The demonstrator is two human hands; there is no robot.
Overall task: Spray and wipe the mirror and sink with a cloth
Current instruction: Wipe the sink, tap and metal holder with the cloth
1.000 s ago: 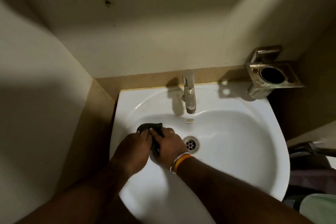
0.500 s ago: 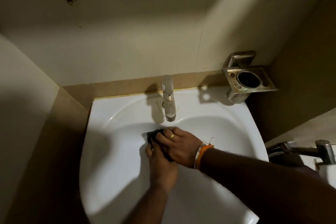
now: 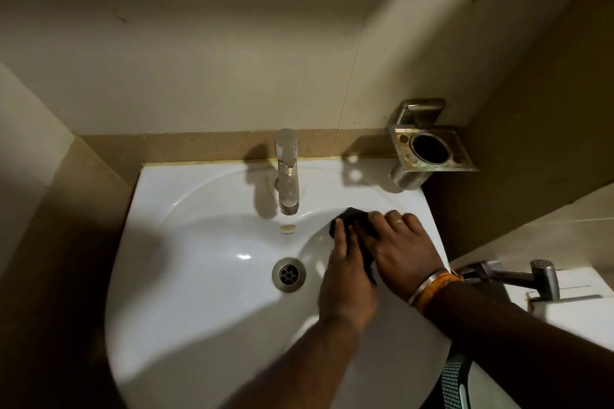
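Observation:
The white sink (image 3: 186,276) fills the middle of the view, with its drain (image 3: 288,274) at the basin's centre. A dark cloth (image 3: 353,218) lies against the right inner wall of the basin, below and right of the tap. My left hand (image 3: 345,279) presses on the cloth's left side with its fingers laid straight. My right hand (image 3: 407,251), with a ring and wrist bands, has its fingers bent over the cloth's right side and holds it. Most of the cloth is hidden under the two hands. No mirror or spray bottle is in view.
A chrome tap (image 3: 287,173) stands at the back of the sink. A metal holder (image 3: 430,149) is fixed to the wall at the back right. A metal hand sprayer (image 3: 518,277) sits to the right beside a white fixture. Tiled walls close in on the left and behind.
Both hands have slid the cloth from the basin's left side, past the tap, over to its right wall. The drain, earlier hidden by the hands, now shows.

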